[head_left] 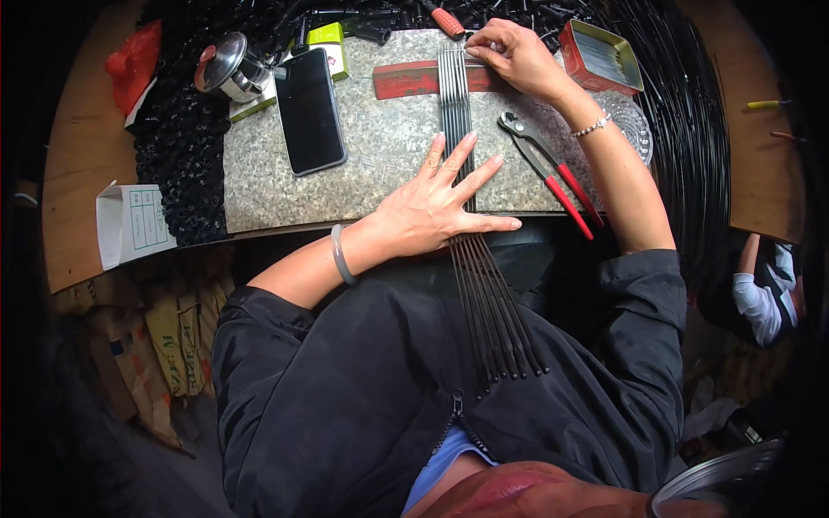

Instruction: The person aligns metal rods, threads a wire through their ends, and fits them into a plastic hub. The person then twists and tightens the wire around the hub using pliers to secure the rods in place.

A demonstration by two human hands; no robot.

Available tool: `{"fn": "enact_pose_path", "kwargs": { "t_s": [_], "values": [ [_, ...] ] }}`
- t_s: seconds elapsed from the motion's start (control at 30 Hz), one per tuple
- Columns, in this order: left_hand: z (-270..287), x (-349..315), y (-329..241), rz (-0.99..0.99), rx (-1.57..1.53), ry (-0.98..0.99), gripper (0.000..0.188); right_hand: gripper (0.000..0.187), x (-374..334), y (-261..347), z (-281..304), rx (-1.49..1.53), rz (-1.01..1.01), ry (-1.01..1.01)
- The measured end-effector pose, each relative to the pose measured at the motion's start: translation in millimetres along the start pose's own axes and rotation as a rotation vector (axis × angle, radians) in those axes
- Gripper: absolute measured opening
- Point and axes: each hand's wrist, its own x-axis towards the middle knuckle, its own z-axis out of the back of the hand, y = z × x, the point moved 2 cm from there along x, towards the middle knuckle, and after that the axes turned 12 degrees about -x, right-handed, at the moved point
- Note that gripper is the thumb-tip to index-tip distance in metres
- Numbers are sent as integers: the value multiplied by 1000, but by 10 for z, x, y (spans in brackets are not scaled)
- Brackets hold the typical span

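A bundle of thin black rods [455,108] with small rounded tips, resembling umbrella ribs, lies across a worn red bar [406,79] and fans out over the near edge toward my body. My left hand [440,197] is laid flat on the rods, fingers spread, pressing them side by side. At their far ends my right hand [514,56] has thumb and forefinger pinched together beside a thin pale line across the rods; what is between the fingertips is too small to name. Cutting pliers [553,177] with red handles rest right of the rods.
On the speckled stone board [250,186] are a phone [309,112], a lidded metal pot [237,69] and a glass dish [635,125]. A red tin [602,56] holds thin pieces. Black parts [190,155] pile up left; long black rods [678,112] lie right. Another person [768,289] is at far right.
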Motion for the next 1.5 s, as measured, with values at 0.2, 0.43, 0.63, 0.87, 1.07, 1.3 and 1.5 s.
{"fn": "enact_pose_path", "kwargs": {
  "t_s": [0.2, 0.43, 0.63, 0.87, 1.07, 1.3, 1.5],
  "values": [
    [-14, -25, -3, 11, -28, -18, 70, 14, 30, 46, -10, 1, 91, 42],
    [-14, 13, 10, -5, -21, -10, 69, 13, 52, 60, -16, 37, 123, -10],
    [109, 39, -73, 79, -57, -5, 58, 23, 192, 141, -90, 151, 124, -81],
    [23, 157, -145, 90, -18, 65, 55, 13, -344, -857, 994, -561, -646, 12],
    [11, 185, -187, 76, -8, 52, 54, 26, -628, -1092, 1007, -451, -576, 238],
    [37, 64, -110, 108, -24, 15, 52, 18, -424, -1018, 881, -510, -440, 298],
    [75, 134, -94, 33, -54, -38, 54, 18, -581, -1280, 924, -495, -304, 189]
  ]
}}
